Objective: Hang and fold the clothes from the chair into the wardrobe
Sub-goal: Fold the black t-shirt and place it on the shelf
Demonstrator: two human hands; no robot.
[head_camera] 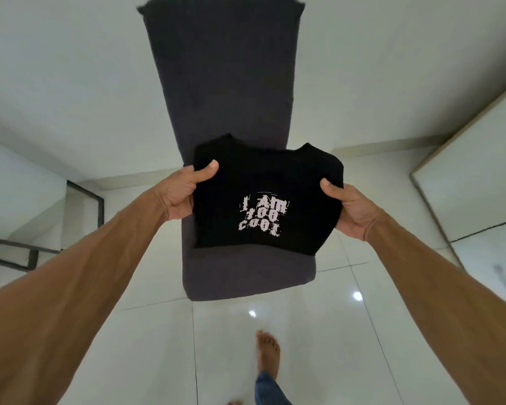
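T-shirt, folded, sits above the chair seat, pinched at both sides by our left hand and right hand; next we likely carry it level to the wardrobe.

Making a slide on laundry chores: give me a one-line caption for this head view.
Both hands, left and right, hold a folded black T-shirt above a dark chair.

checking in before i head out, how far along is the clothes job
Done: the dark grey upholstered chair shows no other clothes. In hand: a folded black t-shirt with white lettering, the left hand and right hand each in a grip on one side. Left: putting it away; no wardrobe interior is visible.
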